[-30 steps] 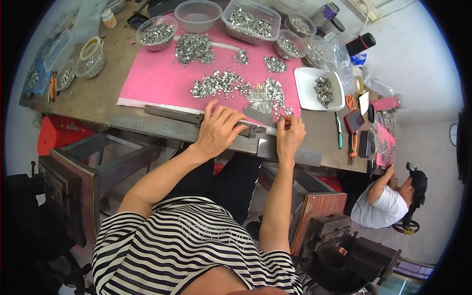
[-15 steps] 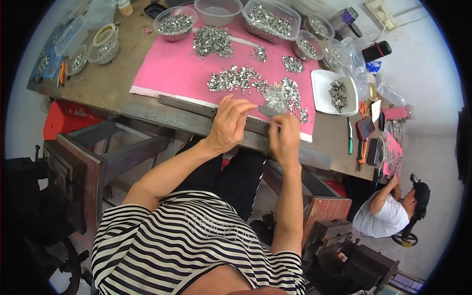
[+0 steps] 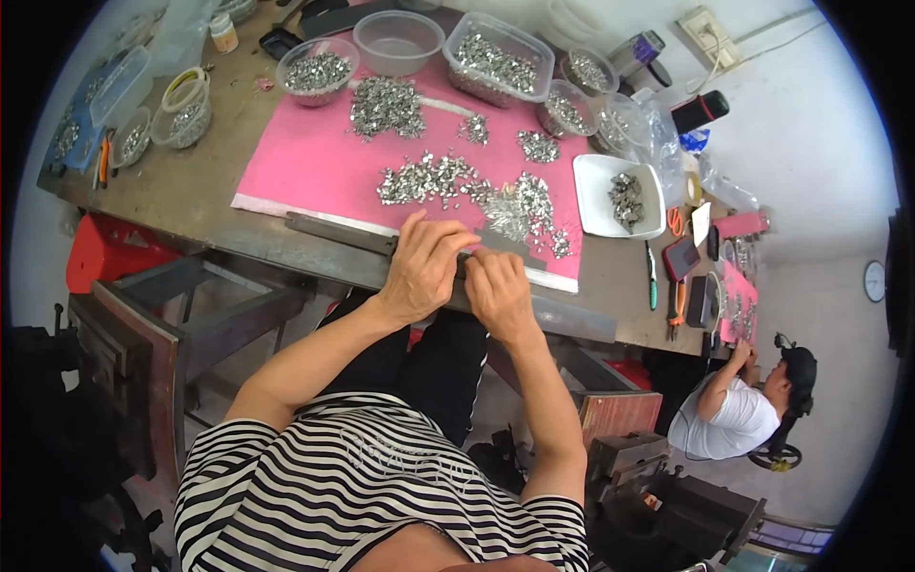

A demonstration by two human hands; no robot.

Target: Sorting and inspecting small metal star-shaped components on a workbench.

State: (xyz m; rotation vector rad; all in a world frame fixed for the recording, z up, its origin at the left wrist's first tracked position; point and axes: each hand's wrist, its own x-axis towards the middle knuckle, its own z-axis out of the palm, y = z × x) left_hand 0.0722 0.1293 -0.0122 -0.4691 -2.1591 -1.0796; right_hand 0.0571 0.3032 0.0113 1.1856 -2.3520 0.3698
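Note:
My left hand (image 3: 422, 267) is over a long grey metal bar (image 3: 338, 234) at the table's front edge, its fingers bent and pressed together. Close against it, my right hand (image 3: 500, 296) is closed too, fingertips meeting the left ones above the bar. Whatever small thing lies between the fingertips is hidden. Just beyond the hands, a loose pile of small shiny metal pieces (image 3: 427, 181) rests on a pink cloth (image 3: 295, 157). A second pile, with thin needle-like pieces (image 3: 508, 215), spreads beside it to the right.
A white tray (image 3: 591, 195) with metal pieces stands at right, near green-handled pliers (image 3: 653, 276) and orange-handled pliers (image 3: 678, 303). Along the back are a clear tub (image 3: 398, 43) and a filled rectangular container (image 3: 500, 62). At far right a person (image 3: 734, 405) in white works.
My right hand has moved left, from apart over the bar to up against my left hand. The whole view has shifted slightly, with the table appearing lower and further left.

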